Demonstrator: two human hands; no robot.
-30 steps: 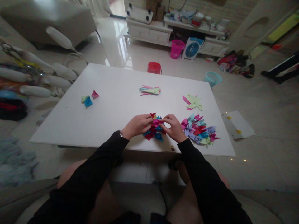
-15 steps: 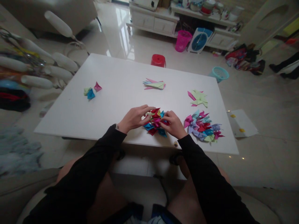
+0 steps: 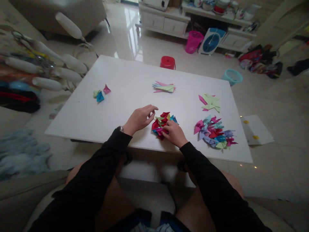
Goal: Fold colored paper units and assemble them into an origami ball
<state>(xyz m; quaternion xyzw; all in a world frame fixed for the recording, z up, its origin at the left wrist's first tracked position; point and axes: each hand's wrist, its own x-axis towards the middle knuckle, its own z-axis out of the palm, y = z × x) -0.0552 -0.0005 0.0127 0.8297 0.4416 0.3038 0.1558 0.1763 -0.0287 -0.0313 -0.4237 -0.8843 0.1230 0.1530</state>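
A joined cluster of folded paper pieces [image 3: 164,121], red, blue, pink and yellow, lies near the front edge of the white table [image 3: 125,93]. My right hand [image 3: 174,133] is closed on its near side and grips it. My left hand [image 3: 141,118] hovers just left of the cluster with fingers spread and curled, holding nothing. Both arms wear black sleeves, and a watch shows at my left wrist.
A loose heap of folded pieces [image 3: 214,132] lies right of my hands. Green and pink pieces [image 3: 209,102] lie behind it, a flat stack [image 3: 164,87] sits mid-table, and three small pieces [image 3: 100,93] rest at the left. A red stool [image 3: 167,62] stands beyond the table.
My left hand has let go of the cluster and drawn back to the left with fingers apart. My right hand has stayed closed on it. The camera has tilted down and shifted.
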